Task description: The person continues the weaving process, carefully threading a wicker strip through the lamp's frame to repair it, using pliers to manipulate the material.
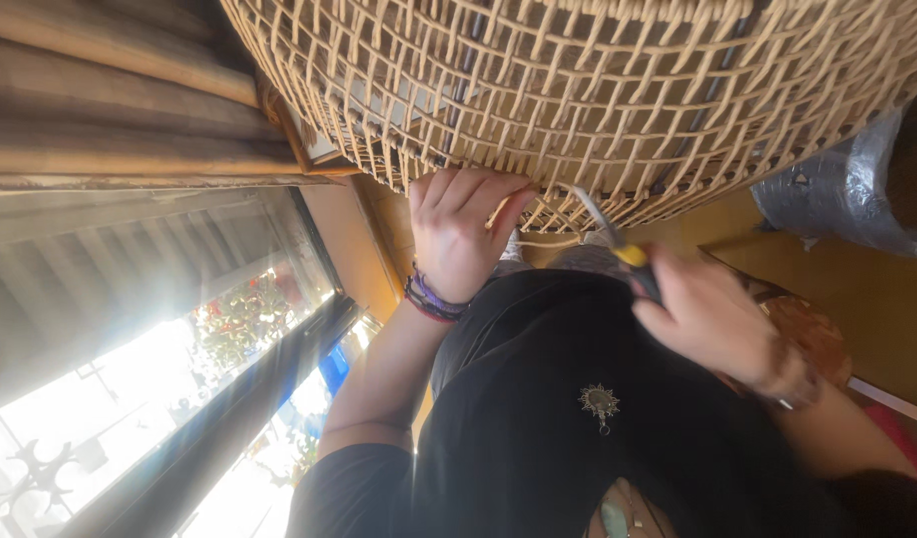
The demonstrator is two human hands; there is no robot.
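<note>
Upper frame: left hand [458,234], fingers curled shut on the woven cane panel [598,90], steadies the weave; right hand [712,324], closed round a yellow-handled tool [618,249], works the edge. Best w/ tip kept close to left hand, short strokes.

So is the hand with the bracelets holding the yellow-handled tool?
No, the left hand grips the woven rattan piece; the right hand holds the tool.

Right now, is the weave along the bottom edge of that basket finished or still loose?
Still loose: cane strands hang unwoven at the woven basket's lower edge, between the left hand and the right hand's tool.
</note>
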